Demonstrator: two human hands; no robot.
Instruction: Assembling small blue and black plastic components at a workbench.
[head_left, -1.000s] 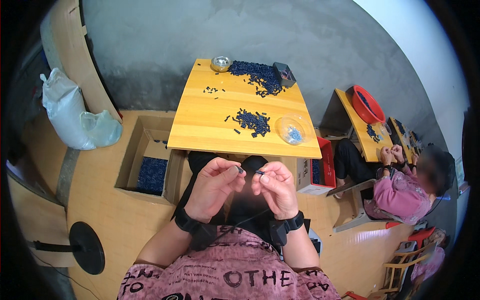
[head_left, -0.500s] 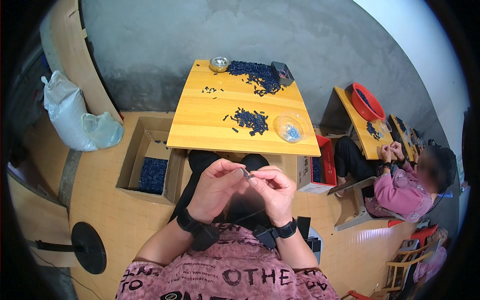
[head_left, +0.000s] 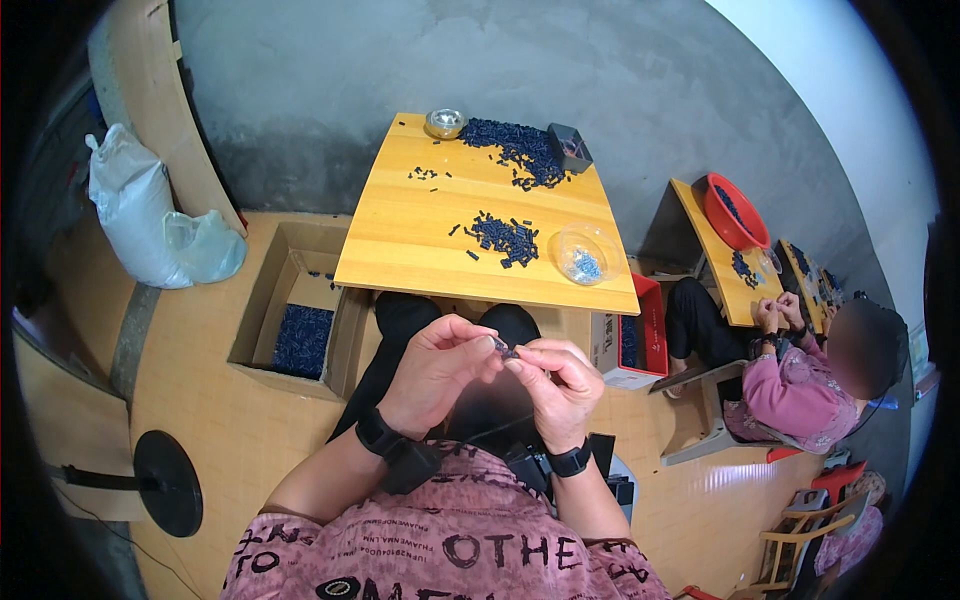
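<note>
Over my lap, just off the table's near edge, my left hand (head_left: 437,368) and my right hand (head_left: 556,385) are closed in pinches that meet. Between the fingertips is a small dark piece (head_left: 506,350), mostly covered; its exact kind is too small to make out. A loose pile of short dark blue pieces (head_left: 503,238) lies on the wooden table (head_left: 400,235) ahead. To its right stands a clear round bowl (head_left: 582,255) with small light blue bits in it.
At the table's back are a larger dark pile (head_left: 520,148), a metal bowl (head_left: 445,124) and a dark box (head_left: 569,148). A cardboard box (head_left: 250,345) stands left on the floor, a red-sided box (head_left: 652,330) right. A person (head_left: 790,385) sits at another table, right.
My hands keep their pinches on the small piece; the right hand has shifted slightly right and down, leaving more of the piece showing. The whole view has tilted slightly.
</note>
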